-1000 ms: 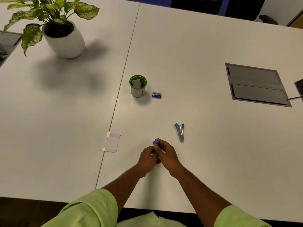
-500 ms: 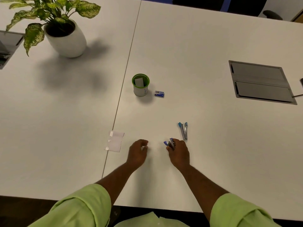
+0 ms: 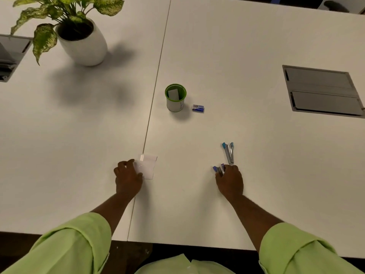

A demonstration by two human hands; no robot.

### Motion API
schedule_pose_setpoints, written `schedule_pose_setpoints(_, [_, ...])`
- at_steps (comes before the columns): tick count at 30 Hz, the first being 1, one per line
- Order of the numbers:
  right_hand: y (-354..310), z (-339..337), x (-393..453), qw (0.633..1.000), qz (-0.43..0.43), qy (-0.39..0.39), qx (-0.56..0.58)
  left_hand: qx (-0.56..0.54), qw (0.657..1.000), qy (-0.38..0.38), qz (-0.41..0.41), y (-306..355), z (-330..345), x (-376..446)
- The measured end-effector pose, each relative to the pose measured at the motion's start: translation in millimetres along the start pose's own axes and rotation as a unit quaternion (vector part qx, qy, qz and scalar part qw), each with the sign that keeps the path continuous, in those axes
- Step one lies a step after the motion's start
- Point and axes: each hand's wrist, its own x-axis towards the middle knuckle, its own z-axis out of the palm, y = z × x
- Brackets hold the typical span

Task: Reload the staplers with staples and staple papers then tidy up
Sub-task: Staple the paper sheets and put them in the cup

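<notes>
Your left hand point(image 3: 128, 177) curls onto the paper slips point(image 3: 147, 167), well left of the purple stapler point(image 3: 218, 168) your right hand point(image 3: 230, 181) grips, its long axis pointing toward the green cup point(image 3: 175, 97).

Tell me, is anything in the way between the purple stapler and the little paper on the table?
No, nothing visible is in the way. The right hand holds the purple stapler, and the left hand is on the paper. Only bare table lies between them. The blue stapler sits off to the far side.
</notes>
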Motion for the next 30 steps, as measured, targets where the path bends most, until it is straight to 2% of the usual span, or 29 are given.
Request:
schedule_pose_setpoints(4, [-10.3, 2.2, -9.7, 0.999, 0.018, 0.046, -0.012, -0.005, 1.0, -0.009, -0.003, -4.0, -2.6, 4.5])
schedule_pose_setpoints(7, [-20.9, 5.9, -18.4, 0.992, -0.016, 0.123, 0.011, -0.004, 1.0, -0.009, -0.005, 0.1, -3.0, 8.7])
schedule_pose_setpoints(9, [-30.0, 9.0, -23.7, 0.989, -0.043, 0.134, 0.041, -0.003, 1.0, -0.016, -0.001, 4.2, -2.0, 11.1])
schedule_pose_setpoints(15, [-56.3, 23.3, -38.3, 0.987, -0.106, 0.082, 0.094, -0.005, 0.999, -0.031, 0.016, 12.2, 1.0, 14.5])
schedule_pose_setpoints(22, [-66.8, 39.6, -49.0, 0.988, -0.104, -0.015, 0.113, -0.042, 0.996, -0.072, 0.01, 10.3, 1.7, 23.0])
schedule_pose_setpoints(30, [-69.5, 48.6, -55.1, 0.989, -0.093, -0.046, 0.108, 0.079, 0.986, -0.091, 0.116, 8.4, 2.2, 29.4])
